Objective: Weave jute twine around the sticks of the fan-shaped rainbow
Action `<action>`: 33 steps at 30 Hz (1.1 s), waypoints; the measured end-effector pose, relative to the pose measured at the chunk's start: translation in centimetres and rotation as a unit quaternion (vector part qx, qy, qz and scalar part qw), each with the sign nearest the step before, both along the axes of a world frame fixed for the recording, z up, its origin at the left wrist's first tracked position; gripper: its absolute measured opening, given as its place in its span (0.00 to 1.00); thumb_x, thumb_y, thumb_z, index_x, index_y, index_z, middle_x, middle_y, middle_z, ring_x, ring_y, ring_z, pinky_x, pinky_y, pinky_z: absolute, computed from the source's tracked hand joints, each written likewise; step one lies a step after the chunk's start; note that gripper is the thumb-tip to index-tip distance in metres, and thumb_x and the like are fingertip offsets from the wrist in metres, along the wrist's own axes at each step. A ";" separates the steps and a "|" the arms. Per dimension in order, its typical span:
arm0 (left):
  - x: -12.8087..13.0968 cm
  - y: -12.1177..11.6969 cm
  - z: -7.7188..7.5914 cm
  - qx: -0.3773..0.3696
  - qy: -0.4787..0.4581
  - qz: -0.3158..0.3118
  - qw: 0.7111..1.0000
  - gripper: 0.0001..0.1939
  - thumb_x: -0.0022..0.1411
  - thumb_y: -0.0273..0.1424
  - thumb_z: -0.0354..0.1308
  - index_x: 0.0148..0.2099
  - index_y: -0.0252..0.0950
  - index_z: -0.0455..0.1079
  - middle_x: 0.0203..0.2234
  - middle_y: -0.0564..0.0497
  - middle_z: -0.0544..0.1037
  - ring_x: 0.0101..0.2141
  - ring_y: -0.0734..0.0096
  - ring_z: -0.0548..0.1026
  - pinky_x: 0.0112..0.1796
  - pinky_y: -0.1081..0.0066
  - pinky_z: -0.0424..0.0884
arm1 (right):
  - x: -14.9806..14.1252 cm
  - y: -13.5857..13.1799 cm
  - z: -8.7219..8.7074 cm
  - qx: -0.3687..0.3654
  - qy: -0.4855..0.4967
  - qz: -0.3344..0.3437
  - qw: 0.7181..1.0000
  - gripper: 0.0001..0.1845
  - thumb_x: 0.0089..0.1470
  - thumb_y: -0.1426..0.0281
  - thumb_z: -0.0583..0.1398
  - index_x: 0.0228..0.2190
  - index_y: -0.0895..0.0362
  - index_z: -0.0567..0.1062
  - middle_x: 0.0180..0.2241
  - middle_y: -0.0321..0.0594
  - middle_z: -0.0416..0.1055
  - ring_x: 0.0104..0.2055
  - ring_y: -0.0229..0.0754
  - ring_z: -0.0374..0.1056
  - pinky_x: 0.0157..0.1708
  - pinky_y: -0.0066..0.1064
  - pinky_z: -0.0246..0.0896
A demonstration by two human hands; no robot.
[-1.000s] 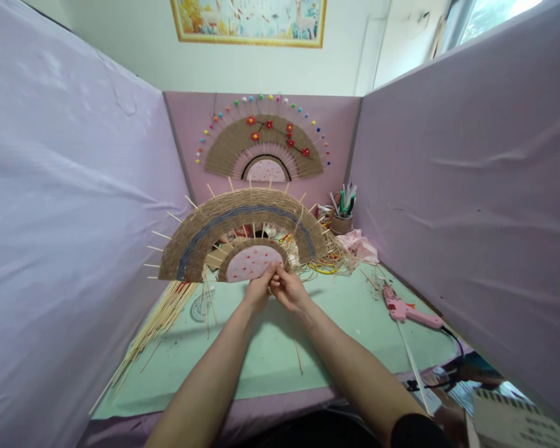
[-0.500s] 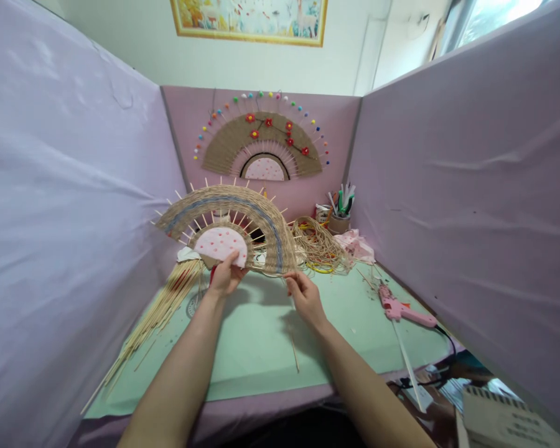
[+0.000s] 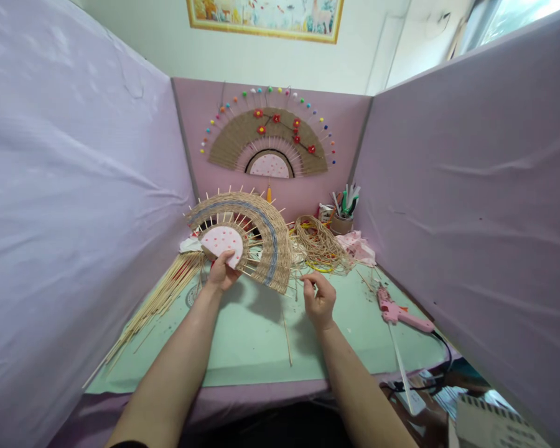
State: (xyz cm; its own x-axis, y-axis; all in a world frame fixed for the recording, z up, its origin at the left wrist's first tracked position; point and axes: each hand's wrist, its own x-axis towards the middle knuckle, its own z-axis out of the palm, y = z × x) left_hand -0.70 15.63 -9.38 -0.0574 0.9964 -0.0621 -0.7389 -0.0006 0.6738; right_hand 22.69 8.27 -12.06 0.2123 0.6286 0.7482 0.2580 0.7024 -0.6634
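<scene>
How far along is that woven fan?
The fan's band looks mostly done, its blue stripe woven in. The left hand holds the pink centre; the right hand seems to pinch a thin strand beside the band. Decoration is probably left: the outer stick tips are bare, while the fan on the back panel has coloured balls and red flowers.

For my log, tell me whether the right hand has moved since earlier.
Yes: the right hand has moved rightward, closer to the glue gun.
</scene>
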 end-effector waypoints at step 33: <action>-0.2 -0.5 0.5 0.000 0.025 0.049 0.998 0.18 0.49 0.18 0.57 0.45 0.31 0.70 0.27 0.50 0.79 0.24 0.71 0.76 0.26 0.74 0.75 | 0.2 7.0 0.7 -0.103 0.098 0.055 0.988 0.16 0.55 0.63 0.54 0.39 0.59 0.74 0.24 0.36 0.66 0.24 0.36 0.58 0.26 0.28 0.55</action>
State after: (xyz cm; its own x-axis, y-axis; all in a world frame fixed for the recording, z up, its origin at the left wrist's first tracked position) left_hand -0.92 15.11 -8.87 -0.1583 0.9858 -0.0564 -0.7013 -0.0721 0.7092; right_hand 22.92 15.25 -11.35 0.2612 0.7910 0.5533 0.0401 0.5638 -0.8250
